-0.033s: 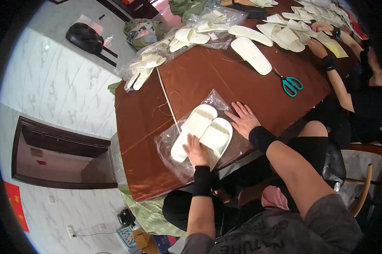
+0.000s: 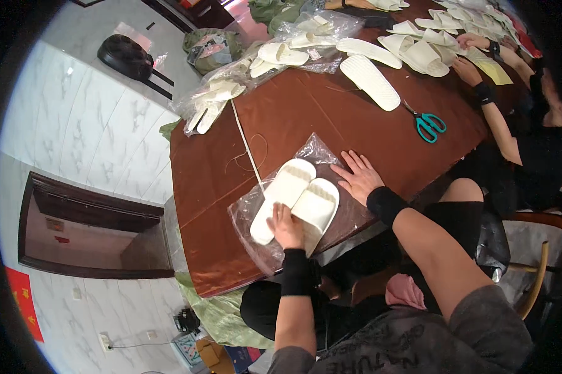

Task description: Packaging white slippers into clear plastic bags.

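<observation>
A pair of white slide slippers point(image 2: 316, 204) lies side by side on a clear plastic bag point(image 2: 242, 227) near the table's front edge. Between the two slippers, my left hand point(image 2: 287, 229) is closed, its fingers bent over their inner edges; part of the grip is hidden. My right hand point(image 2: 362, 179) rests with spread fingers on the table, beside the bag's right edge and the slippers' toe ends. Both my wrists wear black bands.
Teal-handled scissors point(image 2: 429, 126) lie on the brown-covered table point(image 2: 281, 118), near a single white slipper sole point(image 2: 369, 82). More slippers, some in plastic point(image 2: 284, 53), line the far edge. Other people's hands point(image 2: 466, 70) work at the right. A thread point(image 2: 247, 156) lies at left.
The pair of slippers has shifted slightly left and toward me. My left hand's fingers have curled in from a flatter pose. My right hand has stayed put.
</observation>
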